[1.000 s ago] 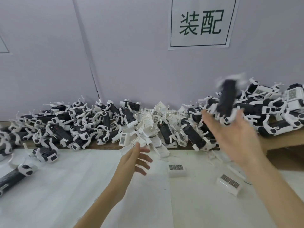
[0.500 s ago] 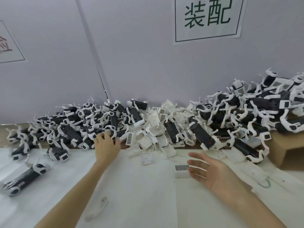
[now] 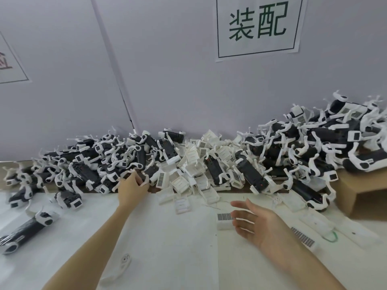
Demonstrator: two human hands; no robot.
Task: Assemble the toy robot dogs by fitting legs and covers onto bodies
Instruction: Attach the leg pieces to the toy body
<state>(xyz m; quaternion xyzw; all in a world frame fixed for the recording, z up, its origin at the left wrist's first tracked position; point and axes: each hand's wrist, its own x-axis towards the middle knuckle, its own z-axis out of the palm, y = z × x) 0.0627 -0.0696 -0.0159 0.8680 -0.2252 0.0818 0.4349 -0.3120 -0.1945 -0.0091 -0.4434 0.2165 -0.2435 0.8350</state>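
Two hands: left hand (image 3: 132, 190) grips a body (image 3: 146, 174); right hand (image 3: 257, 225) spread, empty.

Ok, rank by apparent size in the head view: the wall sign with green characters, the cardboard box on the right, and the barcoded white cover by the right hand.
1. Wall sign
2. Cardboard box, partly cut off by the frame edge
3. White cover, part-hidden by the right hand

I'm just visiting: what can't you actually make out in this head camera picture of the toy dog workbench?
- What the left hand grasps in the black-and-white heap of toy dog bodies: its fingertips are buried in the parts.
- The barcode on the small white cover near the open right hand: too small to read.
- The paper sign on the left wall: cut off by the frame's edge.
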